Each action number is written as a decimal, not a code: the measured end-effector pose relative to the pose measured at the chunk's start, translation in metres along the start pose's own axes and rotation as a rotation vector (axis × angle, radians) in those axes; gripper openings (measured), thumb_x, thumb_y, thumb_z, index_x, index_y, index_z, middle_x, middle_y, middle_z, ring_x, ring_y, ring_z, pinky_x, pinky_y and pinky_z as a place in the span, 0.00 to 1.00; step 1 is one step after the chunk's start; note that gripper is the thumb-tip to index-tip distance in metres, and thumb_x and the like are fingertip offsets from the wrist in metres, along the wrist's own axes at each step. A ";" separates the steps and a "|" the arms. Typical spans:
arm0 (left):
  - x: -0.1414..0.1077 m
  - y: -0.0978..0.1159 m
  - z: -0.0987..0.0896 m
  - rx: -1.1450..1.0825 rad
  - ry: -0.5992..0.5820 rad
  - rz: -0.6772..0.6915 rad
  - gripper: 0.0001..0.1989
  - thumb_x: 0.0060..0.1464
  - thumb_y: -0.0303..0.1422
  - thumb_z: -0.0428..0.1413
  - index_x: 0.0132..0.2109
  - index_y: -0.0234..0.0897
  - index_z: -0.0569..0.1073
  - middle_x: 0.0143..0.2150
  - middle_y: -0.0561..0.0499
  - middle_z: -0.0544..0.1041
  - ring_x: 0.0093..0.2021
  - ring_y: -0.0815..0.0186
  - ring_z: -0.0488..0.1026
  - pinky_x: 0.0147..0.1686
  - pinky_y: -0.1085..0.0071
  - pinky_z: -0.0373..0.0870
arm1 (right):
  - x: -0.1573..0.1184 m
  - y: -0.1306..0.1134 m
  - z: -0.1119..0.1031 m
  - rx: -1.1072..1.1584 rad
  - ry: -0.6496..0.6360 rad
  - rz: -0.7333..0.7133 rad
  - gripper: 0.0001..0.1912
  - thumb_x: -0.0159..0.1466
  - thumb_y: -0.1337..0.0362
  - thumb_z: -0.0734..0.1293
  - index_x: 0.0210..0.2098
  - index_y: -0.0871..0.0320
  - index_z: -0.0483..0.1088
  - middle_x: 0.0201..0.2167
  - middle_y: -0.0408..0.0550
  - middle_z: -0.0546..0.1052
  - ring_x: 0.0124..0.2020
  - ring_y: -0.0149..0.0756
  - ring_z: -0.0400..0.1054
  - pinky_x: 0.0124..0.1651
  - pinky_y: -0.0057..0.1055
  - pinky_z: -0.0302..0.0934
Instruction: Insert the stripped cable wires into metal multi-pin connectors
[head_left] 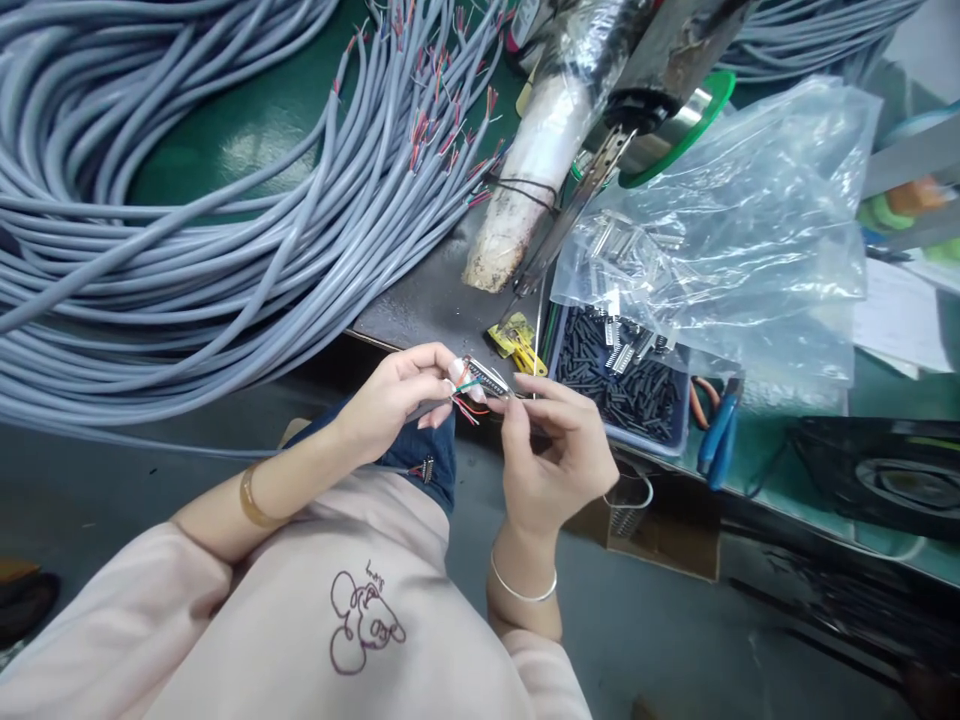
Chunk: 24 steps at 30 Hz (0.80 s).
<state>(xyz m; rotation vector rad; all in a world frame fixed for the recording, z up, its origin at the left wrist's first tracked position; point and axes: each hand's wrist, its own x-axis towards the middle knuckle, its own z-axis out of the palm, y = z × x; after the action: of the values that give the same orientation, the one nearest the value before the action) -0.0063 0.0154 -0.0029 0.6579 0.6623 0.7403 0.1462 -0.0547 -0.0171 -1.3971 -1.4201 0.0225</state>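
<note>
In the middle of the head view, my left hand [397, 395] is closed on the end of a grey cable, whose thin red, white and green wires fan out past the fingertips. A metal connector [487, 378] with a row of pins lies between my two hands. My right hand [555, 450] pinches its right end between thumb and fingers. The green wire reaches the near side of the connector. Whether any wire is joined to a pin is too small to tell. Above the hands, the soldering iron [562, 220] points down and left at the table edge.
Bundled grey cables [225, 270] cover the left of the table. Right of the iron are a solder spool [675, 135], a plastic bag [772, 230] and a blue tray [679, 425] of black tubes and connectors. Blue-handled pliers [720, 435] lie beside the tray.
</note>
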 end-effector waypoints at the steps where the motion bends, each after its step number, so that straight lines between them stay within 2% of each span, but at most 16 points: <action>1: 0.000 0.000 0.000 -0.016 0.001 -0.013 0.07 0.43 0.29 0.62 0.30 0.34 0.71 0.27 0.53 0.76 0.19 0.76 0.65 0.19 0.78 0.55 | 0.000 0.001 0.002 -0.006 -0.016 0.000 0.07 0.64 0.72 0.72 0.36 0.54 0.73 0.38 0.43 0.83 0.38 0.34 0.81 0.39 0.31 0.77; 6: 0.000 0.002 -0.001 -0.036 0.020 -0.024 0.05 0.41 0.28 0.60 0.30 0.34 0.73 0.26 0.55 0.73 0.19 0.75 0.65 0.19 0.77 0.55 | 0.001 0.001 0.006 -0.002 -0.030 0.014 0.06 0.64 0.71 0.72 0.36 0.54 0.73 0.36 0.42 0.83 0.36 0.33 0.81 0.38 0.30 0.77; 12: 0.000 0.002 0.000 -0.040 0.018 -0.024 0.06 0.41 0.30 0.59 0.30 0.34 0.73 0.28 0.52 0.76 0.20 0.75 0.65 0.19 0.76 0.55 | -0.001 0.003 0.006 0.004 -0.016 0.041 0.05 0.64 0.70 0.72 0.36 0.54 0.73 0.36 0.43 0.83 0.37 0.34 0.81 0.39 0.32 0.78; 14: 0.000 0.001 -0.001 -0.022 0.014 -0.005 0.06 0.41 0.30 0.60 0.30 0.34 0.72 0.29 0.52 0.77 0.20 0.75 0.65 0.19 0.76 0.55 | -0.001 0.001 0.006 0.033 0.003 0.068 0.05 0.65 0.69 0.72 0.36 0.55 0.72 0.36 0.43 0.83 0.33 0.32 0.80 0.34 0.29 0.77; 16: 0.000 -0.001 -0.001 0.017 0.013 0.023 0.07 0.41 0.29 0.62 0.31 0.34 0.72 0.29 0.52 0.78 0.19 0.76 0.64 0.19 0.77 0.55 | 0.002 -0.002 0.004 0.077 0.038 0.086 0.04 0.66 0.69 0.70 0.37 0.55 0.72 0.35 0.43 0.83 0.27 0.29 0.78 0.24 0.23 0.71; 18: 0.000 -0.003 -0.001 0.074 0.018 0.055 0.08 0.42 0.28 0.63 0.31 0.34 0.72 0.27 0.53 0.76 0.19 0.77 0.63 0.20 0.77 0.55 | 0.005 -0.007 0.001 0.109 0.054 0.097 0.04 0.67 0.69 0.70 0.36 0.56 0.71 0.34 0.42 0.83 0.22 0.26 0.75 0.19 0.20 0.64; 21: 0.000 -0.005 0.000 0.140 0.007 0.088 0.08 0.43 0.28 0.64 0.31 0.34 0.73 0.23 0.57 0.71 0.20 0.77 0.63 0.21 0.79 0.58 | 0.009 -0.015 -0.003 0.102 -0.045 0.138 0.05 0.65 0.69 0.71 0.34 0.56 0.72 0.36 0.44 0.84 0.23 0.26 0.75 0.22 0.22 0.67; 24: -0.002 -0.006 0.002 0.166 -0.003 0.095 0.09 0.42 0.27 0.66 0.31 0.34 0.73 0.25 0.56 0.72 0.23 0.77 0.64 0.24 0.80 0.62 | 0.012 -0.019 -0.004 0.083 -0.152 0.151 0.06 0.64 0.69 0.72 0.32 0.55 0.72 0.34 0.43 0.83 0.26 0.27 0.75 0.24 0.23 0.68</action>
<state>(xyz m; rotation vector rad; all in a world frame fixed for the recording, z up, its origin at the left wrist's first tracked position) -0.0032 0.0095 -0.0054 0.8467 0.6987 0.7774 0.1385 -0.0545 0.0047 -1.4549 -1.4177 0.2872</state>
